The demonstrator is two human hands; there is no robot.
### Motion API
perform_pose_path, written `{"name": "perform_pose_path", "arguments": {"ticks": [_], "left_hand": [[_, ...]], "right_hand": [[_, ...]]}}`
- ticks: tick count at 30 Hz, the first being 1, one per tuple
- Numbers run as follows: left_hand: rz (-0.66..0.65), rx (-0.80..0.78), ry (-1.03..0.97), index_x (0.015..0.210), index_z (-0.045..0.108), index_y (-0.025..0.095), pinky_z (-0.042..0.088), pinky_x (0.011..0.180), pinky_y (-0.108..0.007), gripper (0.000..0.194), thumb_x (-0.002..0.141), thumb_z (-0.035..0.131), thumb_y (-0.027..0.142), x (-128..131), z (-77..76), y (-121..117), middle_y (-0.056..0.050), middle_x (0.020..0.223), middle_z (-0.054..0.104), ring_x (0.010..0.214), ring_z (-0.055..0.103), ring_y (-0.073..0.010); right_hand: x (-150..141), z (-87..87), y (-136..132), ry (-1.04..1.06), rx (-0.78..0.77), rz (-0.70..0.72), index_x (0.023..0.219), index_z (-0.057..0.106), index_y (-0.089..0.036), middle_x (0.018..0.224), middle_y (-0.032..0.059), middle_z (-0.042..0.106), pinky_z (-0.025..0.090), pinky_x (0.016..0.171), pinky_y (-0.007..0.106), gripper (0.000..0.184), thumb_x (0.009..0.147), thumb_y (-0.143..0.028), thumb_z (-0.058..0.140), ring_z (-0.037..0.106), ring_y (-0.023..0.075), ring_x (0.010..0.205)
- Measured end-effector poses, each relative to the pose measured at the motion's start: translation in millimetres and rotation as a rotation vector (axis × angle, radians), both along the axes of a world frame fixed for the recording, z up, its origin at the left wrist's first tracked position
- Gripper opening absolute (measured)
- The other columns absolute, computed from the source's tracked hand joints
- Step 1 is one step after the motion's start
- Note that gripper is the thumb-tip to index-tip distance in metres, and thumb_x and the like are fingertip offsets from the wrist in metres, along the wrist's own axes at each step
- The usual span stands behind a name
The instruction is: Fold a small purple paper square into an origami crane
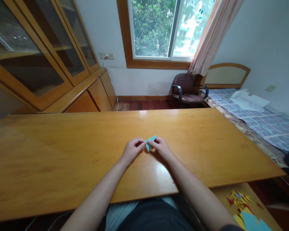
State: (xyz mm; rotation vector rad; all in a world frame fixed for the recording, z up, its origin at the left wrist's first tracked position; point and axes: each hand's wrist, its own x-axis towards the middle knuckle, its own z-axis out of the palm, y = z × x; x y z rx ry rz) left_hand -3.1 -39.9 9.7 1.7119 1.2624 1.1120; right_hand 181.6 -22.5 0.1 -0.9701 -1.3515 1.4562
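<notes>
A small piece of light-blue folded paper (148, 147) is held just over the wooden table (69, 154), near its middle. One pointed corner hangs down and another sticks up to the right. My left hand (133, 148) pinches its left corner between thumb and fingers. On the other side my right hand (162, 147) grips the paper, with the thumb across its front and the fingers behind. The fingers of both hands hide parts of the folds.
At lower right, an open drawer or low surface (223, 194) holds several small yellow and red folded paper pieces (240, 200) and light-blue paper sheets (251, 221). Beyond the table are a brown armchair (186, 86), a bed (260, 118) and a glass-door cabinet (62, 57).
</notes>
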Motion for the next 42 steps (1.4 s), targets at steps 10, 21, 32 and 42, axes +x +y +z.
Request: {"name": "perform_pose_path", "arguments": {"ticks": [10,21,32,42], "left_hand": [[0.003,-0.105,-0.077,0.079,0.070,0.017,0.048,0.067,-0.026,0.025,0.082,0.066,0.042,0.9,-0.2,-0.4,-0.002,0.072,0.069,0.067,0.062,-0.0160],[-0.002,-0.214,-0.192,0.072,0.064,0.017,0.045,0.063,-0.024,0.026,0.078,0.069,0.041,-5.0,-5.7,4.8,0.001,0.065,0.066,0.062,0.058,-0.0144],[-0.017,-0.275,-0.292,0.072,0.065,0.015,0.043,0.060,-0.024,0.028,0.075,0.072,0.042,-5.0,-4.8,5.7,0.000,0.064,0.066,0.061,0.058,-0.0139],[0.036,-0.283,-0.319,0.073,0.068,0.015,0.044,0.062,-0.025,0.028,0.074,0.074,0.043,-4.4,-1.1,4.9,-0.002,0.065,0.068,0.061,0.059,-0.0146]], "right_hand": [[-1.3,1.5,-1.6,-0.020,0.001,0.002,0.079,0.070,-0.017,0.072,0.0014,0.067,0.042,0.066,0.029,0.035,0.077,-0.052,0.074,0.056,0.0157,0.066],[0.0,-5.1,3.5,0.046,0.003,-0.171,0.072,0.070,-0.018,0.066,-0.0004,0.063,0.042,0.065,0.025,0.029,0.079,-0.046,0.072,0.054,0.0137,0.065],[-3.5,3.7,-2.0,-0.063,0.015,-0.004,0.083,0.073,-0.016,0.076,0.0020,0.069,0.045,0.068,0.027,0.032,0.077,-0.047,0.073,0.059,0.0162,0.069],[-2.3,-0.3,-1.1,-0.112,0.003,-0.040,0.074,0.071,-0.015,0.068,0.0015,0.066,0.042,0.063,0.026,0.035,0.078,-0.050,0.070,0.056,0.0147,0.063]]}}
